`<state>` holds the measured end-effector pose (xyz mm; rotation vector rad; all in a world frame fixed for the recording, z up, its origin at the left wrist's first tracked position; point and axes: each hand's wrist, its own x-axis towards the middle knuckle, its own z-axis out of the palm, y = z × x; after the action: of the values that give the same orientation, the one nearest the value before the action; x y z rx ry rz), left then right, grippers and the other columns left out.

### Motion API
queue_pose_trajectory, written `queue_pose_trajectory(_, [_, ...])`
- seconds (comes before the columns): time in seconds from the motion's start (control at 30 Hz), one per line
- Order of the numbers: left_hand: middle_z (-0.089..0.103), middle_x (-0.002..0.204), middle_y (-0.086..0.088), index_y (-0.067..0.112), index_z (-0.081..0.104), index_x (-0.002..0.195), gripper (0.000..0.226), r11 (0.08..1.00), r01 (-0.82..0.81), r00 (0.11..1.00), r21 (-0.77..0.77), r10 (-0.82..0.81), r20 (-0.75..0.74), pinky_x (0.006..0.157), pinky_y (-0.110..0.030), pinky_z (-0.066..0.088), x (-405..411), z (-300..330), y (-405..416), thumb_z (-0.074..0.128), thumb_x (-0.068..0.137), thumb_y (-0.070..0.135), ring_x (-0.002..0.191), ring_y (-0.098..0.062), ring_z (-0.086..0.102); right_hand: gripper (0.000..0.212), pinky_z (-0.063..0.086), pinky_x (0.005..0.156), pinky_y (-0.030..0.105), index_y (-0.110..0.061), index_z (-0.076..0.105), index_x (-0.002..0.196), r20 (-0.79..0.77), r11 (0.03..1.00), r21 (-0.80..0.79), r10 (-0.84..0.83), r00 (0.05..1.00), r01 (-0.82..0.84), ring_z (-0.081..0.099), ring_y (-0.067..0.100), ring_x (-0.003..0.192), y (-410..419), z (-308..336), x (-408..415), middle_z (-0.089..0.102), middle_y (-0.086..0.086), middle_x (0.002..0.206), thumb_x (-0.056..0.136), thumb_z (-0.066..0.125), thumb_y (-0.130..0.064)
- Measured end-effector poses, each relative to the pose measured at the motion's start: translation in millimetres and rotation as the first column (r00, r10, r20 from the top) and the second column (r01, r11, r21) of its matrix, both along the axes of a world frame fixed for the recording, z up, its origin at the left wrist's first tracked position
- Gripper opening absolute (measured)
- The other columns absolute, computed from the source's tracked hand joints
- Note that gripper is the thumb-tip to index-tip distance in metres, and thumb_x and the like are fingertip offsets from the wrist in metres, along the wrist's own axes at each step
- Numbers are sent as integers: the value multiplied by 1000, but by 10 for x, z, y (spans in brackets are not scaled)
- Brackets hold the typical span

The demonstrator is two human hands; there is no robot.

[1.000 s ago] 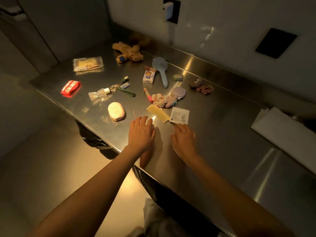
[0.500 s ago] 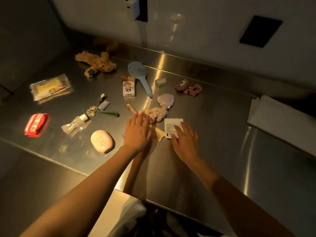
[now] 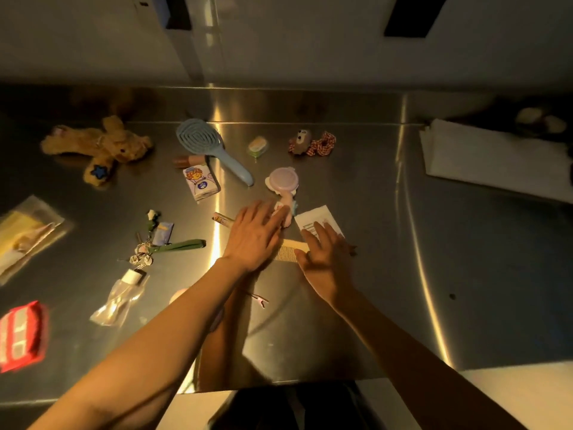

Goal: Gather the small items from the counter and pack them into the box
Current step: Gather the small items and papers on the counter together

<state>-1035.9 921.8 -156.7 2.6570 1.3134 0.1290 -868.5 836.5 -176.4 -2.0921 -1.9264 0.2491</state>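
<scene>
My left hand (image 3: 254, 235) lies flat with straight fingers over a yellow comb (image 3: 288, 252) and a pink scrunchie bundle (image 3: 286, 214) on the steel counter (image 3: 387, 243). My right hand (image 3: 325, 259) rests beside it, fingers extended onto a white paper packet (image 3: 316, 217) and the comb's end. Neither hand grips anything. A small pink hand mirror (image 3: 283, 181) lies just beyond the fingertips. No box is visible.
Scattered around: a blue hairbrush (image 3: 210, 147), a tissue pack (image 3: 201, 183), a plush bear (image 3: 102, 147), a green keychain (image 3: 167, 246), a clear bottle (image 3: 121, 297), a red pouch (image 3: 21, 335), a red scrunchie (image 3: 319, 144), and a small soap case (image 3: 257, 146). Folded white paper (image 3: 496, 159) lies right.
Both hands have slid forward over the comb, toward the scrunchie bundle and the white packet. The camera has swung so the counter now faces me squarely.
</scene>
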Motion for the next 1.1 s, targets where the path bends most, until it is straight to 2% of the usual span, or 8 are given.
queue_pose_trajectory(0.1, [47, 137, -15, 20, 45, 137, 56, 999, 32, 999, -36, -32, -16, 99, -46, 37, 28, -53, 49, 24, 90, 43, 125, -37, 40, 45, 46, 91, 51, -10, 55, 121, -9, 992, 123, 3, 1000, -2, 53, 40, 118, -72, -101, -33, 59, 21, 124, 86, 55, -38])
queue_pose_trajectory(0.2, [49, 134, -13, 22, 45, 135, 54, 998, -7, 1000, -69, 6, -9, 93, -45, 40, 48, -98, 93, 25, 90, 43, 120, -34, 44, 49, 43, 95, 53, -14, 46, 126, 21, 992, 127, -21, 1000, 18, 48, 39, 124, -83, -177, -53, 56, 19, 130, 86, 58, -40])
queue_pose_trajectory(0.37, [55, 128, -16, 18, 52, 131, 44, 999, -47, 997, -4, 47, 58, 86, -45, 43, -35, -149, 143, 47, 88, 30, 112, -37, 49, 50, 44, 95, 55, -10, 60, 121, 96, 997, 45, -69, 993, 65, 51, 41, 121, -33, -224, -123, 56, 19, 131, 92, 44, -47])
queue_pose_trajectory(0.53, [54, 129, -14, 18, 53, 130, 54, 989, -143, 985, -23, 144, 97, 84, -45, 43, -205, -157, 129, 30, 86, 38, 111, -37, 49, 47, 38, 99, 53, -16, 50, 124, 57, 992, 125, 27, 998, -34, 48, 38, 124, 81, -268, -254, 55, 17, 130, 86, 55, -44])
queue_pose_trajectory(0.63, [54, 130, -14, 17, 52, 130, 51, 977, -211, 971, -22, 212, 109, 84, -47, 43, -317, -172, 118, 31, 88, 37, 111, -37, 48, 47, 38, 98, 53, -14, 59, 119, -27, 982, 149, 117, 993, -112, 44, 35, 127, 178, -253, -378, 55, 15, 131, 82, 58, -43])
queue_pose_trajectory(0.83, [54, 129, -16, 15, 53, 131, 50, 958, -287, 949, -9, 285, 134, 86, -48, 42, -503, -215, 83, 32, 90, 37, 114, -39, 48, 64, 22, 110, 57, -23, 52, 133, 204, 973, -81, 226, 952, -214, 34, 30, 137, 383, -199, -701, 46, 9, 143, 87, 29, -61])
queue_pose_trajectory(1.0, [53, 130, -14, 16, 51, 131, 47, 948, -318, 935, 0, 313, 168, 85, -46, 41, -584, -244, 57, 35, 91, 34, 113, -36, 46, 71, 18, 107, 65, -28, 47, 137, 279, 988, -142, 103, 955, -65, 28, 37, 139, 493, -231, -889, 41, 11, 147, 84, 19, -66])
queue_pose_trajectory(1.1, [53, 131, -14, 16, 51, 131, 46, 948, -319, 932, -4, 315, 182, 86, -46, 40, -600, -256, 49, 36, 91, 32, 114, -35, 46, 74, 12, 108, 66, -32, 31, 145, 344, 983, -184, 76, 936, -12, 10, 37, 144, 570, -235, -867, 23, 13, 155, 84, 8, -68])
